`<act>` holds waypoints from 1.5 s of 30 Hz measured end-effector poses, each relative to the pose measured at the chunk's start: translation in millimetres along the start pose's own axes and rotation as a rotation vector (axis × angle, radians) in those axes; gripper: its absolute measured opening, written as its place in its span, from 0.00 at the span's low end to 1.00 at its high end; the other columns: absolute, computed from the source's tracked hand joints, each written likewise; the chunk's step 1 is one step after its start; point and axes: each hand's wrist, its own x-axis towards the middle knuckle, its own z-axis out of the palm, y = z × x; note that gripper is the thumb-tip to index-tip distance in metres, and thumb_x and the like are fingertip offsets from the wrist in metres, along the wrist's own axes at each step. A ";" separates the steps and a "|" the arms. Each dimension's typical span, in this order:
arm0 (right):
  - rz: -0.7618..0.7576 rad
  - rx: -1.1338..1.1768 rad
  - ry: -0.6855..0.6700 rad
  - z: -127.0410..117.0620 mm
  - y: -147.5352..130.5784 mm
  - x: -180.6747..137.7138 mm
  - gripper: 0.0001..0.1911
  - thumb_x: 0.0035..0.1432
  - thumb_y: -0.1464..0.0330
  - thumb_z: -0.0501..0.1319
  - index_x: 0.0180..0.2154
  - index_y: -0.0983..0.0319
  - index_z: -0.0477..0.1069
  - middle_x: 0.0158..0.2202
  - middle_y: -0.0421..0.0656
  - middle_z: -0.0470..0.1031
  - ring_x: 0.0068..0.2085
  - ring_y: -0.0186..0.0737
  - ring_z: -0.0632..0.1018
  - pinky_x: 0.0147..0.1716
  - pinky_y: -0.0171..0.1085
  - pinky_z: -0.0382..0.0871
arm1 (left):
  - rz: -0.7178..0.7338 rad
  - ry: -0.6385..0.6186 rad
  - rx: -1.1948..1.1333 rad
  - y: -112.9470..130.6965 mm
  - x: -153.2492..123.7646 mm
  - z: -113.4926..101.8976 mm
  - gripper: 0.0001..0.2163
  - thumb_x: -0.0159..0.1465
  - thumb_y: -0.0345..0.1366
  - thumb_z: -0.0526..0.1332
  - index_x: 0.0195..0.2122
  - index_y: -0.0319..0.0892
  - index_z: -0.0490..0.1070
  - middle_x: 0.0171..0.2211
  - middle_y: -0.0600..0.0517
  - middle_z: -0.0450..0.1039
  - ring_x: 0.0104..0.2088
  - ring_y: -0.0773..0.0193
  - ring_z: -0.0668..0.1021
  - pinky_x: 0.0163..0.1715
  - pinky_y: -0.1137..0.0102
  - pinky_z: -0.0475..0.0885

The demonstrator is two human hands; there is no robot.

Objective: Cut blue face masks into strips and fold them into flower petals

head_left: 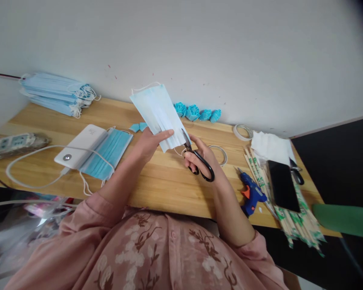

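My left hand (pixel 149 143) pinches the lower edge of a pale blue face mask (pixel 157 110) and holds it up above the wooden table (pixel 157 181). My right hand (pixel 199 159) has its fingers through the black handles of scissors (pixel 196 157). The blades touch the mask's right edge. Both hands are closed on what they hold.
A stack of blue masks (pixel 56 92) lies at the back left. A white power bank (pixel 80 147) rests on another mask (pixel 109 153). Blue fabric roses (pixel 196 112), tape rolls (pixel 243 131), a blue glue gun (pixel 251 193), wrapped chopsticks (pixel 290 217), a phone (pixel 282 185) and a power strip (pixel 13 145) are around.
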 end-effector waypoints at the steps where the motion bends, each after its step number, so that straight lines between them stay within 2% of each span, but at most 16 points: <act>1: 0.003 0.000 0.005 -0.1 0.8 0.6 0.43 0.58 0.48 0.66 0.67 0.60 0.57 0.23 0.35 0.74 0.18 0.28 0.67 0.16 0.29 0.60 | -0.002 -0.003 0.001 0.9 -0.5 0.3 0.26 0.49 0.44 0.76 0.46 0.37 0.76 0.50 0.41 0.80 0.54 0.41 0.79 0.54 0.51 0.75; 9: 0.031 0.001 0.018 0.4 -0.6 1.3 0.47 0.55 0.47 0.67 0.68 0.61 0.55 0.21 0.35 0.73 0.17 0.29 0.66 0.15 0.29 0.59 | -0.007 -0.011 0.002 6.0 -1.8 2.2 0.25 0.50 0.43 0.75 0.46 0.37 0.75 0.49 0.40 0.80 0.53 0.40 0.79 0.54 0.49 0.75; 18: 0.030 -0.027 0.026 0.0 -2.1 1.3 0.49 0.55 0.47 0.68 0.69 0.61 0.54 0.20 0.34 0.73 0.16 0.29 0.65 0.15 0.29 0.57 | 0.017 -0.016 -0.006 3.6 -0.2 0.7 0.27 0.50 0.43 0.75 0.48 0.36 0.74 0.53 0.39 0.78 0.56 0.38 0.77 0.57 0.47 0.73; 32: 0.086 -0.053 0.074 1.2 -3.3 4.5 0.53 0.51 0.48 0.71 0.70 0.62 0.54 0.17 0.34 0.70 0.15 0.31 0.64 0.14 0.31 0.56 | 0.032 0.005 0.023 0.3 1.4 -0.7 0.24 0.51 0.44 0.75 0.46 0.38 0.76 0.53 0.40 0.78 0.56 0.41 0.77 0.55 0.50 0.74; 36: 0.081 -0.007 0.066 1.8 -1.3 6.8 0.56 0.47 0.48 0.73 0.69 0.62 0.54 0.17 0.31 0.67 0.16 0.31 0.64 0.16 0.32 0.59 | 0.014 0.021 0.013 -2.8 3.5 -0.8 0.24 0.51 0.46 0.75 0.45 0.38 0.77 0.52 0.40 0.79 0.55 0.42 0.78 0.54 0.52 0.75; 39: 0.052 -0.033 0.052 1.7 4.3 8.2 0.53 0.47 0.48 0.72 0.67 0.61 0.56 0.19 0.31 0.67 0.18 0.33 0.67 0.20 0.33 0.62 | 0.051 0.028 0.002 -7.8 6.2 -1.2 0.26 0.49 0.45 0.76 0.46 0.37 0.77 0.51 0.41 0.80 0.54 0.44 0.79 0.55 0.53 0.75; 42: -0.007 -0.103 0.071 0.7 10.1 9.0 0.48 0.50 0.47 0.71 0.65 0.59 0.58 0.22 0.32 0.67 0.21 0.32 0.65 0.21 0.32 0.57 | 0.084 0.080 -0.004 -10.1 7.4 -1.0 0.26 0.48 0.45 0.77 0.46 0.38 0.76 0.52 0.43 0.79 0.55 0.45 0.78 0.56 0.55 0.75; 45: -0.064 -0.152 0.046 -0.3 13.7 9.4 0.49 0.50 0.45 0.69 0.66 0.58 0.55 0.24 0.32 0.65 0.22 0.31 0.61 0.22 0.33 0.51 | 0.065 0.084 0.002 -6.7 6.0 -0.1 0.25 0.48 0.45 0.76 0.45 0.38 0.76 0.52 0.41 0.79 0.55 0.44 0.78 0.55 0.54 0.75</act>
